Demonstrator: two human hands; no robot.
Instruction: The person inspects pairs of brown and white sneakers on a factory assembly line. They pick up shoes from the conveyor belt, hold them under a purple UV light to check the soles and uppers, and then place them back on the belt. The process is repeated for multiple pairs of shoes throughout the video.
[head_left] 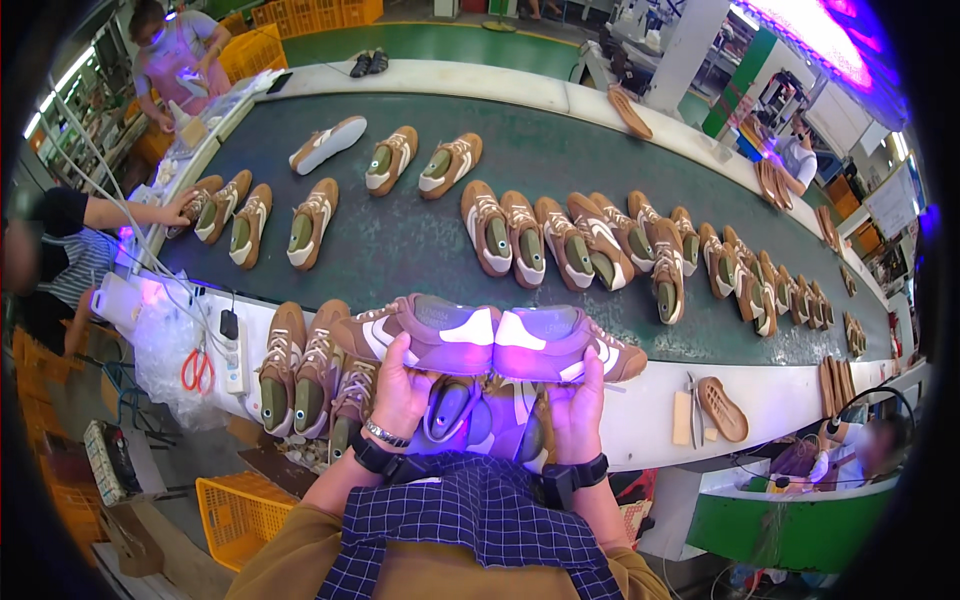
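Two brown sneakers with white side stripes are held up heel to heel over the near ledge, lit violet. My left hand (400,398) is closed round the left sneaker (425,325), thumb up against its side near the heel. The right sneaker (560,340) is gripped in my right hand (578,405), thumb on its side. Their toes point outward, left and right. Below them, partly hidden by my hands, more sneakers (450,412) sit close to my apron. To the left of my left hand, several laced brown sneakers (284,360) stand side by side on the white ledge.
Rows of brown sneakers (520,240) stand on the dark green belt (400,250). Red-handled scissors (198,372) and a power strip (235,360) lie left; a sole (722,410) and a slim metal tool (695,412) right. A co-worker's hand (180,208) touches a shoe.
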